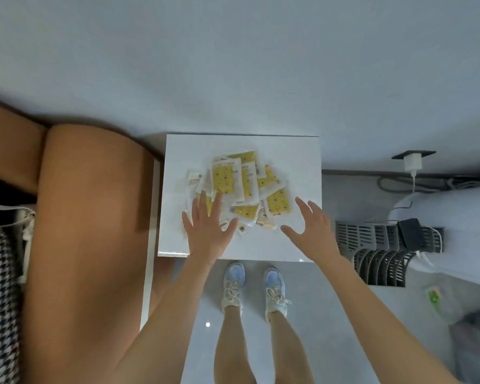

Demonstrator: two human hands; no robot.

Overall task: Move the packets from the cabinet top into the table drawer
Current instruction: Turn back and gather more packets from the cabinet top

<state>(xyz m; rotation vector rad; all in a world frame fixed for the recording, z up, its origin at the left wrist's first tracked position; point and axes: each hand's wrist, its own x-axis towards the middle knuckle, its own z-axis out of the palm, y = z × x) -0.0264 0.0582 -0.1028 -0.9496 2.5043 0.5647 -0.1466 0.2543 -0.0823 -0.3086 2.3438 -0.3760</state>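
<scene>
A heap of several yellow-and-white packets point(239, 187) lies in the middle of the white cabinet top point(297, 159). My left hand point(208, 225) is spread flat, fingers straight, over the heap's near left edge, covering a few packets. My right hand point(311, 228) hovers open with fingers spread just right of the heap, near the front right corner of the top; it holds nothing. No drawer is visible.
A tan upholstered seat point(89, 217) stands close on the left, with a checked cloth point(0, 300) beside it. On the right are a grey slotted rack point(377, 253), a white appliance point(455, 217) and a wall plug with cable point(413, 162). My feet point(255, 286) stand before the cabinet.
</scene>
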